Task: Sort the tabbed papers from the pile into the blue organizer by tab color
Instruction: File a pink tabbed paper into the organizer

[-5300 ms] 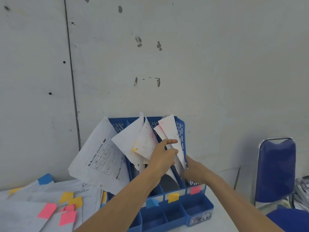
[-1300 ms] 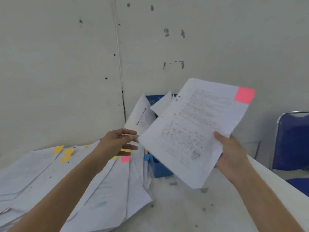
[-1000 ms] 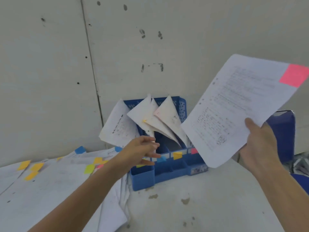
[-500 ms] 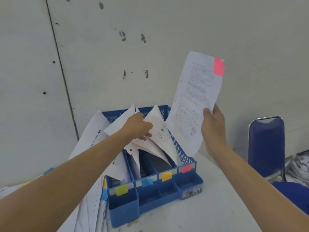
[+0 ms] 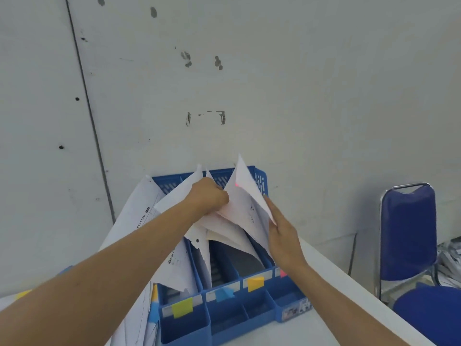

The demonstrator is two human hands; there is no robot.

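Observation:
The blue organizer stands against the wall, its slots marked with yellow-green, blue, orange and pink tabs. My left hand grips the tops of the sheets in the middle slots and holds them to the left. My right hand holds the pink-tabbed paper by its right edge, fingers straight along it, thumb hidden behind the sheet. That paper stands low in the rightmost slot, above the pink marker. Its pink tab shows faintly through the sheet.
The pile of tabbed papers lies on the white table left of the organizer, mostly hidden by my left arm. A blue chair stands at the right, past the table edge. The wall is right behind the organizer.
My right hand has brought the pink-tabbed paper down from the air into the rightmost slot. My left hand stays on the middle sheets, holding them aside.

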